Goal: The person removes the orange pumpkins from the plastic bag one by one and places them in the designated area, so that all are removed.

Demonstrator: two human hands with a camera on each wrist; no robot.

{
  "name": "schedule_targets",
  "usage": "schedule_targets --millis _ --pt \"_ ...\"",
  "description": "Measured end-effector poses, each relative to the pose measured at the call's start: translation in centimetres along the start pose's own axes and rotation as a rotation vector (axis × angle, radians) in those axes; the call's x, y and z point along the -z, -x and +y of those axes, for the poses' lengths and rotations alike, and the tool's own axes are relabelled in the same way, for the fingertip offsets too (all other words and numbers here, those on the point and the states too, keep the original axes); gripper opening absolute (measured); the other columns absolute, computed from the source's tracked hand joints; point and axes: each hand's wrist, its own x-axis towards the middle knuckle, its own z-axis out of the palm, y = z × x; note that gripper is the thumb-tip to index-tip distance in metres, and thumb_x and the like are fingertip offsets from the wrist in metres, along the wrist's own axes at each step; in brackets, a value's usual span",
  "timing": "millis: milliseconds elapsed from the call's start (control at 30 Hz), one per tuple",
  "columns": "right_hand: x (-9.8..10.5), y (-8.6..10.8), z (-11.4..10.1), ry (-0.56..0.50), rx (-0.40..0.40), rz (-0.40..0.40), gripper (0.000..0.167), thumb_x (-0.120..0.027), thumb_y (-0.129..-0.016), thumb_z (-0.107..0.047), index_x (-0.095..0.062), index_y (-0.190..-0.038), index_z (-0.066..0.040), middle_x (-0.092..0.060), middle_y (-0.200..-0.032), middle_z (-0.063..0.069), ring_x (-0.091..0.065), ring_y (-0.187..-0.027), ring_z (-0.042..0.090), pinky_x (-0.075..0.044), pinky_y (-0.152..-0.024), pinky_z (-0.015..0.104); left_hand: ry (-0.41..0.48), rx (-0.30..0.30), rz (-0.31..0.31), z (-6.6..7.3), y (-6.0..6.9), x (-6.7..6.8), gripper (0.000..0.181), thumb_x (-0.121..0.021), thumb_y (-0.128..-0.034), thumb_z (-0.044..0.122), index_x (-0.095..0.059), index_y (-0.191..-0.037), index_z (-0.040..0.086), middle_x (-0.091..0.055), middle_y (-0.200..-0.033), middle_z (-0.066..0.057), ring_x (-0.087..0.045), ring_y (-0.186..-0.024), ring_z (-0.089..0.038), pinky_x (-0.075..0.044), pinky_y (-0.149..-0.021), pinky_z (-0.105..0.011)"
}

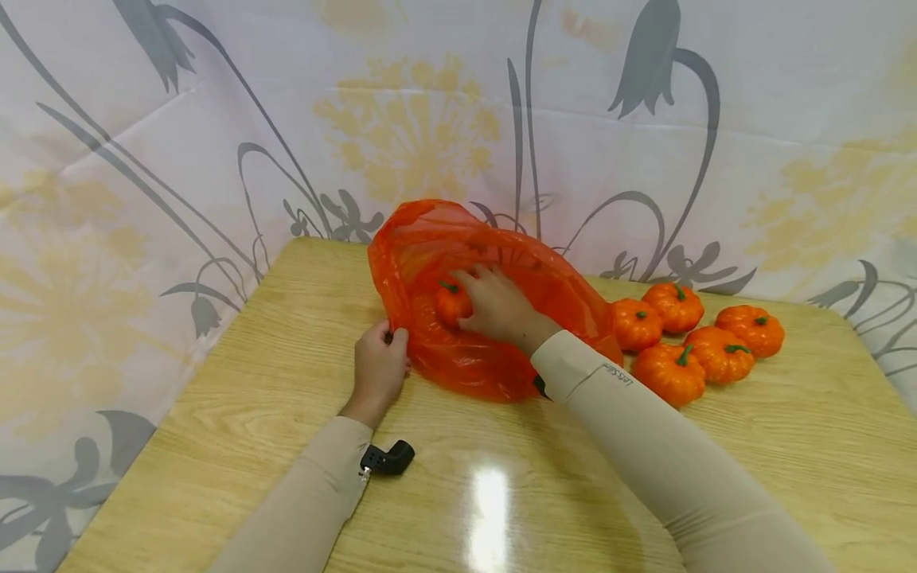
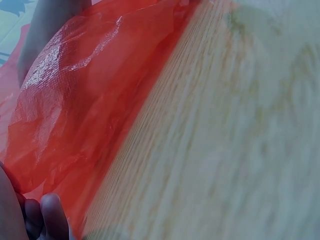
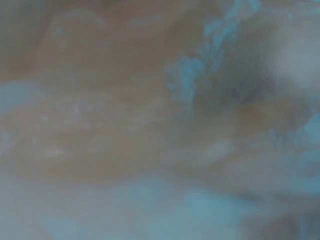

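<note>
An orange-red plastic bag [image 1: 494,378] lies on its side on the table, its mouth spread wide. At its left rim my left hand [image 1: 380,362] pinches the edge of the plastic. My right hand [image 1: 501,306] reaches into the bag's mouth and grips a small orange toy pumpkin [image 1: 451,306] with a green stem, fingers and thumb on its right side. In the left wrist view, the thin crinkled bag [image 2: 95,100] fills the left part, with left-hand fingers [image 2: 52,215] at the lower corner. The right wrist view is too blurred to make out.
Several more small pumpkins [image 1: 719,354] stand grouped on the table right of the bag. The pale wood table [image 1: 286,358] meets a flower-patterned cloth [image 1: 444,95] behind. A black wrist device [image 1: 388,458] is strapped to the left sleeve.
</note>
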Motion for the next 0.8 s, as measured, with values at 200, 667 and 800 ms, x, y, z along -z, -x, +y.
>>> schedule_targets --millis 200,667,800 --pt "-0.1 0.2 0.4 -0.039 -0.054 -0.017 0.079 -0.077 -0.085 -0.034 -0.041 -0.15 -0.008 -0.043 -0.141 0.02 -0.059 -0.108 0.032 -0.053 -0.103 0.043 -0.005 0.0 0.002 0.3 0.0 -0.2 0.023 -0.05 -0.093 0.014 -0.054 -0.072 0.006 -0.053 -0.053 -0.003 -0.055 -0.043 -0.017 -0.051 -0.043 -0.028" --pt "-0.5 0.9 0.3 -0.003 -0.038 0.083 0.073 -0.073 -0.087 -0.036 -0.04 -0.148 -0.013 -0.037 -0.143 0.021 -0.067 -0.088 0.033 -0.062 -0.084 0.042 0.016 0.015 -0.012 0.3 0.2 -0.2 0.022 -0.05 -0.0937 0.014 -0.054 -0.074 0.006 -0.053 -0.056 -0.006 -0.054 -0.043 -0.016 -0.051 -0.043 -0.028" --pt "-0.7 1.2 -0.1 0.03 0.001 0.15 0.071 -0.069 -0.089 -0.038 -0.038 -0.148 -0.014 -0.036 -0.143 0.019 -0.064 -0.101 0.032 -0.062 -0.084 0.042 0.008 0.033 -0.009 0.0 0.2 0.0 0.021 -0.049 -0.0942 0.015 -0.056 -0.076 0.006 -0.054 -0.059 -0.009 -0.055 -0.044 -0.016 -0.051 -0.043 -0.028"
